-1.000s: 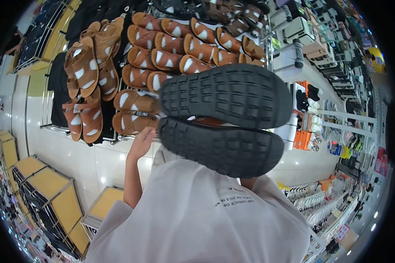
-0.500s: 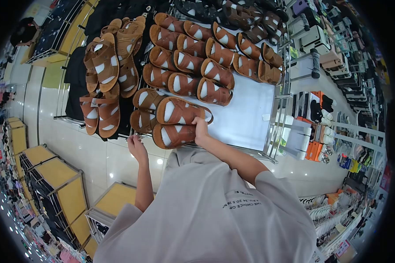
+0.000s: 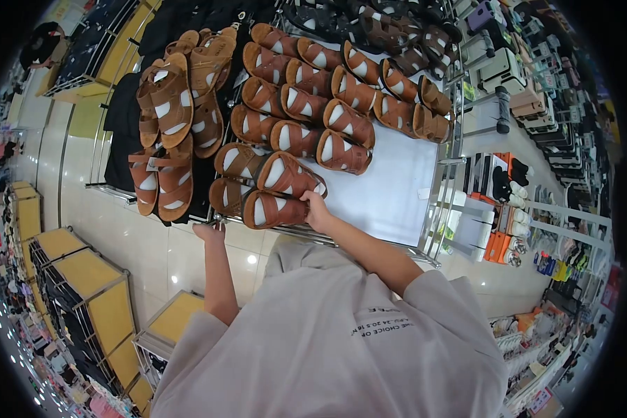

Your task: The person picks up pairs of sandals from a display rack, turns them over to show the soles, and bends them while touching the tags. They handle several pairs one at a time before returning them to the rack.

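My right hand (image 3: 318, 212) is closed on the heel end of a reddish-brown sandal (image 3: 275, 210) at the front edge of the display. White paper stuffing shows between its straps. Its matching sandal (image 3: 290, 174) lies just behind it, slightly slanted. To their left is a browner pair, with the nearer sandal (image 3: 228, 196) close to the held one. My left hand (image 3: 209, 231) is at the front corner of the metal rack rail (image 3: 218, 219), its fingers bent at the rail and partly hidden.
Rows of brown sandals (image 3: 303, 102) fill the back of the white display board (image 3: 383, 195). More tan sandals (image 3: 171, 111) hang or lie at left on black cloth. Dark sandals (image 3: 397, 31) are farther back. Shoe boxes (image 3: 496, 237) stand right, yellow-topped stands (image 3: 70, 254) left.
The front sandal has shifted slightly left and back under my right hand. Its mate has turned to a slant, and my right hand has left its heel. My left hand has turned at the rail.
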Motion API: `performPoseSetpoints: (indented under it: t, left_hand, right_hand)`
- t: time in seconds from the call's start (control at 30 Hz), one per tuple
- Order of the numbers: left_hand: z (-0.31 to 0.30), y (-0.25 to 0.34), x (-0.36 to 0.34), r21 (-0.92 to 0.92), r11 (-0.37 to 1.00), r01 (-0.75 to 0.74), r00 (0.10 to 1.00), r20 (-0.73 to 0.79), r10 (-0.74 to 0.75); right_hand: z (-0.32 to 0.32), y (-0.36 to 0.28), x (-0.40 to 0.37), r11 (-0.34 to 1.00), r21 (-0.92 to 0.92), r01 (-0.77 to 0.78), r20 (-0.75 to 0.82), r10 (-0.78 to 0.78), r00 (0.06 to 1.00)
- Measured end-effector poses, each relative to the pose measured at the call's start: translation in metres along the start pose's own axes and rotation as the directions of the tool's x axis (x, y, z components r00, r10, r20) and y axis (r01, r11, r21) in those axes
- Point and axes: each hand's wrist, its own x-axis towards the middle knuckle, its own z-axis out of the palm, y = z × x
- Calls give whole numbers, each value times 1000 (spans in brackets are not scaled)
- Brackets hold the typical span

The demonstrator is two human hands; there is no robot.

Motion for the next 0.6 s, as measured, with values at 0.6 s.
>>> performPoseSetpoints:
  t: [0.6]
  left_hand:
    - [5, 17, 80, -26, 999, -34, 978, -206, 28]
  right_hand:
    - [-24, -34, -52, 969, -232, 85, 138, -54, 989]
